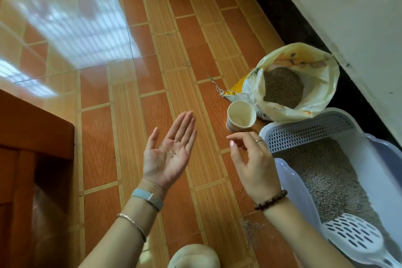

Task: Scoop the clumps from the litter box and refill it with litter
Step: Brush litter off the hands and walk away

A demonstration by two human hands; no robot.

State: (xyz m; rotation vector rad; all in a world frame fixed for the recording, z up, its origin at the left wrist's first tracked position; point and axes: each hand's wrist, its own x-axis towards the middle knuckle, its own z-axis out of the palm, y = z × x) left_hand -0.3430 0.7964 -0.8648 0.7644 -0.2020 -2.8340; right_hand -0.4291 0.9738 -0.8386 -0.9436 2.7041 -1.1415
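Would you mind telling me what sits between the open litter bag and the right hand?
In the head view, a paper cup stands on the floor between the litter bag and the right hand, beside the litter box corner.

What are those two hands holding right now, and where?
Nothing is gripped. The left hand lies open, palm up, with a few litter grains resting on it. The right hand pinches thumb and forefinger; anything between them is too small to tell.

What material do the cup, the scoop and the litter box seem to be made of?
Cup: probably paper, matte cream, with a rolled rim.
Scoop: looks like moulded plastic, white, with slots.
Litter box: likely plastic too, pale lilac, smooth with a slight sheen.
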